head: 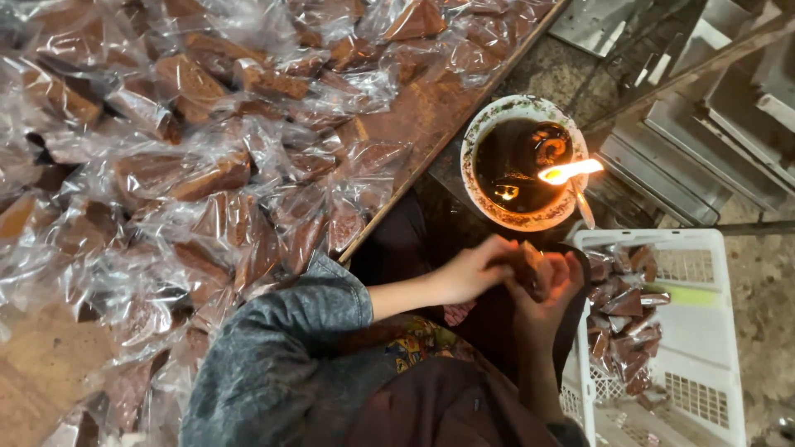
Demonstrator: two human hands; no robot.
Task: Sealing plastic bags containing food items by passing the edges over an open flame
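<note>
Below flame-lit bowl (523,162), both hands' fingers (489,263) closed round crinkly plastic-wrapped brown wedge (530,266).

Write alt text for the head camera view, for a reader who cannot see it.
Seen from above, a person's left hand and right hand together hold a small brown wrapped piece just below a bowl of dark liquid with a burning flame. Many clear-wrapped brown pieces cover a board on the left; a white crate on the right holds more.

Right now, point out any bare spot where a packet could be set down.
Bare wood shows at the table's near left corner. The white crate's right half is open, beside its sealed packets. The table's packet heap is crowded; the flame bowl blocks the gap.
</note>
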